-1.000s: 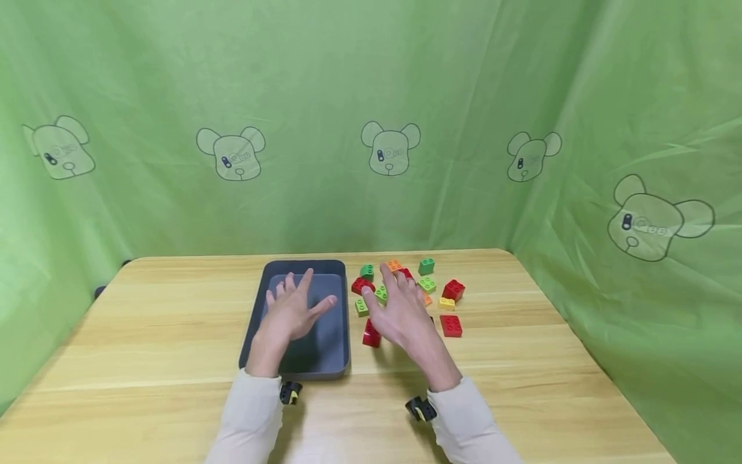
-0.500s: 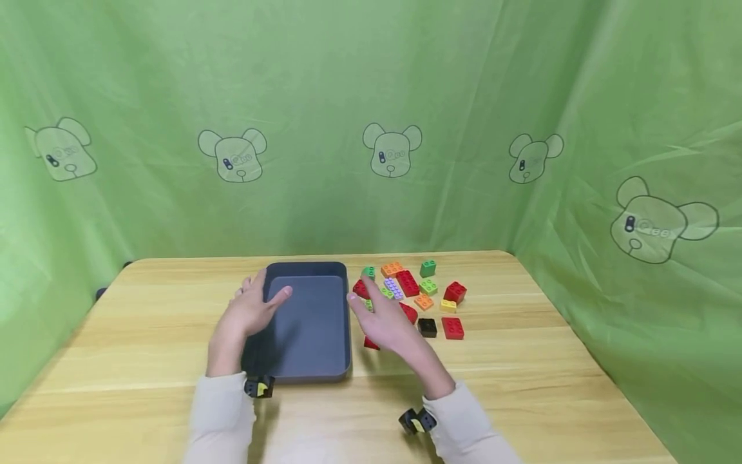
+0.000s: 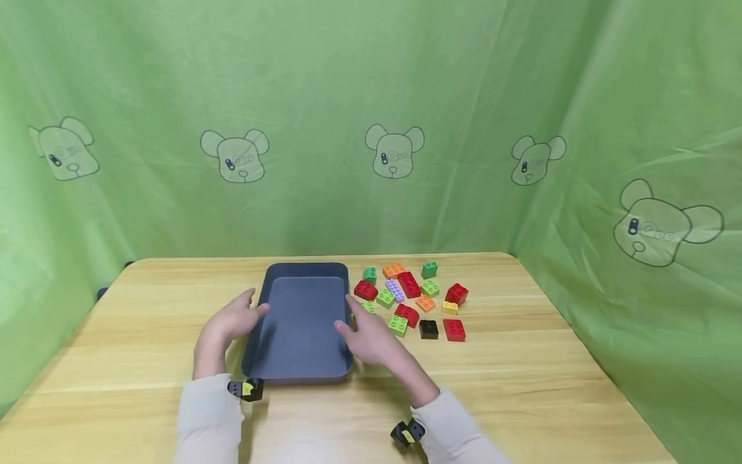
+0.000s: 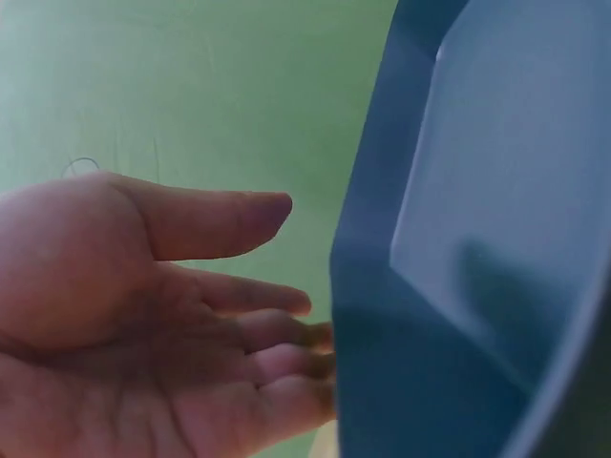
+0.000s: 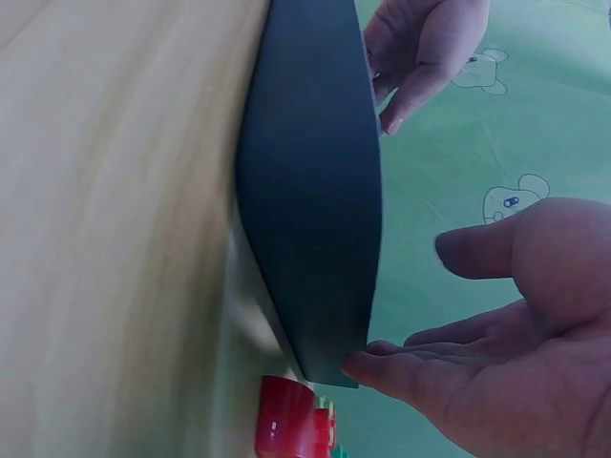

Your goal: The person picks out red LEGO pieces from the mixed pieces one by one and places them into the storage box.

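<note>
While the dark tray (image 3: pixel 307 322) sits on the wooden table (image 3: pixel 139 322), left hand (image 3: pixel 230 319) and right hand (image 3: pixel 371 338) flank its long sides, fingers extended, thumbs apart; whether fingertips touch its walls, cannot tell. Coloured bricks (image 3: pixel 409 284) lie scattered right of the tray, near the right hand.

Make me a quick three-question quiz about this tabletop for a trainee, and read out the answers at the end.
1. In the head view, where do the toy bricks lie relative to the dark gray tray? A) left B) right C) inside it
2. True or false: the right hand is gripping a toy brick.
3. Fill in: in the head view, just right of the black brick lies a ____ brick.

Key: 1. B. 2. False; it is beside the tray, holding no brick. 3. Red.
</note>
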Demonstrator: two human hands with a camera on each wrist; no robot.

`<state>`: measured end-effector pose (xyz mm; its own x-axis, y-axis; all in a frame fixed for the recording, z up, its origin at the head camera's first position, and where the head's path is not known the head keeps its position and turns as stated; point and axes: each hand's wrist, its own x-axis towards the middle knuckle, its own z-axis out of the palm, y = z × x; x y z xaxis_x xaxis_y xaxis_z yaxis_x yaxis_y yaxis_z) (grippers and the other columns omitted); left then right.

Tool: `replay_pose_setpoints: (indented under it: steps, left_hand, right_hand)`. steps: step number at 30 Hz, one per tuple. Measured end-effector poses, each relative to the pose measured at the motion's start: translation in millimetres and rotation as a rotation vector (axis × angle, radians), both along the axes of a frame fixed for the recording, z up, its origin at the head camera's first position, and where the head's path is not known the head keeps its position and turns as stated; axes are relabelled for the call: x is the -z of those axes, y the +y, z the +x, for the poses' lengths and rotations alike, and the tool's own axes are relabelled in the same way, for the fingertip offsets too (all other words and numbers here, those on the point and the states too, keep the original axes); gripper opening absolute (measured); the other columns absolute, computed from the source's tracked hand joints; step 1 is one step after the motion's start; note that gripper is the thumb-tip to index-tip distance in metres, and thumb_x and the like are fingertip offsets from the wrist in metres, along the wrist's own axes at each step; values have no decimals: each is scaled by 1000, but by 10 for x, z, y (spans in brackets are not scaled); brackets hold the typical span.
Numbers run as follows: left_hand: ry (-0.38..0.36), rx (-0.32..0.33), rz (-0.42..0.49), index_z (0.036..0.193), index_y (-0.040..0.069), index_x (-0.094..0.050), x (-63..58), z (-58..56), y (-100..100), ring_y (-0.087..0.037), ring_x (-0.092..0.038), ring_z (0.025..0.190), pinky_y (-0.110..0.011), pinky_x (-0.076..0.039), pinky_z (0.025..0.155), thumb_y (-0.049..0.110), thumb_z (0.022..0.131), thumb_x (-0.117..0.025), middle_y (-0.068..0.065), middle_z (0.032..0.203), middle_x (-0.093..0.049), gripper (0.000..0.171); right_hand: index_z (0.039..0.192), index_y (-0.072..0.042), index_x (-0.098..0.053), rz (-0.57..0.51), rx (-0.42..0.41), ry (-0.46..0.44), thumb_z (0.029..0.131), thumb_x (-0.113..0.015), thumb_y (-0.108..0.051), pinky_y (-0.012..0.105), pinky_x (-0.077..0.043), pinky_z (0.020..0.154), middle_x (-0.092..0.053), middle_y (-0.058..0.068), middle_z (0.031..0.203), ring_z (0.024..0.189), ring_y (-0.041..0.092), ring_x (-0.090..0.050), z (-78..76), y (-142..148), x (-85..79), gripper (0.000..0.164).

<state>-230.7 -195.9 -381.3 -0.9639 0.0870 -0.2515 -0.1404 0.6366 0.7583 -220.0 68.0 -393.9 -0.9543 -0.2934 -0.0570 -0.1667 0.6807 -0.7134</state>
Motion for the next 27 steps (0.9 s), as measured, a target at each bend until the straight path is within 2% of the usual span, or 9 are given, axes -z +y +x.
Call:
replay_pose_setpoints:
  steps: [3,4,7,12,15,18,22,25,27]
  left_hand:
    - [6,14,15,146,-12,-13,22,-11,21,-51,-20,136,-61,-20,112,16,98,-39,-35,149,-18,61]
    - [10,18,15,146,-13,-15,28,-15,25,-51,-22,135,-61,-22,112,12,97,-39,-36,147,-21,60]
    - [7,17,34,145,-12,-21,50,-18,26,-50,-25,134,-60,-23,112,3,92,-33,-35,146,-26,57]
    - [12,-2,55,145,-9,-24,99,-13,9,-48,-25,135,-59,-21,113,2,91,-29,-32,147,-27,56]
    - [30,-7,59,145,-9,-26,130,-24,-14,-48,-29,134,-59,-24,112,1,91,-32,-32,146,-31,56]
    - [43,-1,65,144,-9,-28,155,-38,-47,-45,-40,128,-57,-33,108,-4,85,-35,-32,141,-38,60]
    - [62,18,75,142,-11,-32,168,-60,-95,-33,-58,102,-40,-51,89,-10,75,-39,-31,130,-51,67]
    - [81,39,84,139,-14,-34,162,-75,-119,-25,-59,86,-29,-51,72,-10,72,-41,-30,124,-54,67]
    - [89,48,92,137,-16,-35,158,-83,-127,-24,-59,82,-28,-51,68,-10,72,-43,-31,123,-54,66]
  right_hand:
    - [152,-10,-19,31,-14,-4,97,-53,-28,43,-52,92,-38,18,147,103,29,-61,-6,-2,21,68]
    - [152,-11,-20,43,-14,-4,96,-55,-26,43,-49,95,-38,17,148,105,28,-60,-8,-1,24,68]
    - [152,-11,-20,57,-19,-17,92,-61,-16,39,-51,90,-37,17,149,97,24,-60,-4,3,32,73]
    - [151,-10,-24,89,-26,1,84,-69,-9,42,-45,103,-37,13,149,128,30,-45,6,4,58,80]
    - [150,-10,-27,99,-24,9,82,-71,-7,45,-41,107,-38,13,149,133,31,-40,6,5,65,81]
    - [149,-10,-29,99,-22,11,81,-71,-6,46,-40,108,-39,13,148,132,32,-40,9,4,61,81]
    - [149,-10,-30,108,-23,18,82,-71,-7,47,-37,110,-40,12,148,133,33,-39,7,6,59,79]
    - [149,-10,-30,110,-25,19,82,-71,-7,47,-38,109,-40,12,148,133,33,-39,1,10,65,79]
    - [149,-9,-30,109,-26,18,82,-71,-7,47,-38,109,-41,12,147,133,33,-40,1,12,65,78]
